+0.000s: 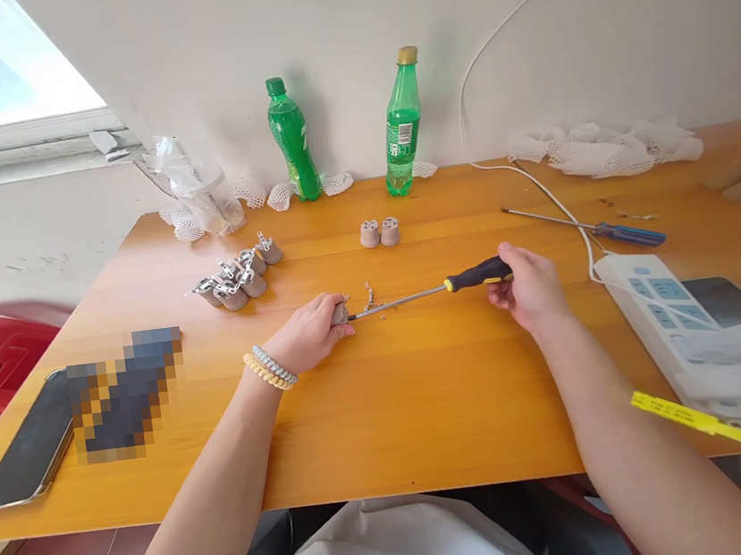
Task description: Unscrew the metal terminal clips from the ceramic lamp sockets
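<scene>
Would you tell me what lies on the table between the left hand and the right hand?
In the head view, the screwdriver spans it: right hand grips the black-and-yellow handle, tip reaching the small part in the left hand. Small metal clips lie beside the shaft.

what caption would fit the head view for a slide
Left hand steadies a small grey socket part on the wooden table while the right hand drives a black-and-yellow screwdriver into it.

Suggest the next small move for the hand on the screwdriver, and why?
Probably turn the screwdriver in place with the right hand. Its tip already meets the small grey socket part that the left hand pins to the table, and the shaft lies nearly level, so no repositioning seems needed.
</scene>
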`<action>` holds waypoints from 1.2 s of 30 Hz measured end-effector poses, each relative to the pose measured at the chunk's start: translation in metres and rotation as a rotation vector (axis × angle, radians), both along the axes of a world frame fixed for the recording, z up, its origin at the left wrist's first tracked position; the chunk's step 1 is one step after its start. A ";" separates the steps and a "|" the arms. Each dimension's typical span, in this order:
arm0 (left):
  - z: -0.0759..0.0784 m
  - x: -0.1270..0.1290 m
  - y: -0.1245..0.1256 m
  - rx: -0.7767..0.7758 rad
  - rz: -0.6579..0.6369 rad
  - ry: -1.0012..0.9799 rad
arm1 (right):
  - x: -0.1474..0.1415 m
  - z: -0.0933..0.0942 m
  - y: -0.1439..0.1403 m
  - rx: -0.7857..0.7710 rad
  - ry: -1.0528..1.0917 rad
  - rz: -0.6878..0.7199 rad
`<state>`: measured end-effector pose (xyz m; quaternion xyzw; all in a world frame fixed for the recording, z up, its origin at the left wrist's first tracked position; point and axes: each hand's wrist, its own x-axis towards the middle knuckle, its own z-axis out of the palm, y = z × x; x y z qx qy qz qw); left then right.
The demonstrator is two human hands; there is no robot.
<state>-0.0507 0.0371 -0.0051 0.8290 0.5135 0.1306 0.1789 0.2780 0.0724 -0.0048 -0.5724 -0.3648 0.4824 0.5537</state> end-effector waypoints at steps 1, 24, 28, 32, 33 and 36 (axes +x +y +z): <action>0.000 0.000 0.000 -0.024 -0.005 -0.007 | 0.000 0.000 0.001 -0.018 0.004 -0.003; 0.004 0.008 -0.007 0.058 -0.115 0.091 | 0.022 0.010 -0.003 0.076 0.005 0.149; 0.003 0.006 -0.007 0.069 -0.110 0.086 | 0.028 0.011 -0.006 0.145 0.120 0.283; -0.001 0.005 -0.004 0.087 -0.126 0.043 | 0.027 0.011 -0.005 0.139 0.112 0.247; -0.003 0.005 -0.003 0.089 -0.128 0.032 | 0.026 0.011 -0.004 0.129 0.098 0.227; -0.004 0.007 -0.003 0.096 -0.121 0.020 | 0.023 0.008 -0.002 0.132 0.065 0.193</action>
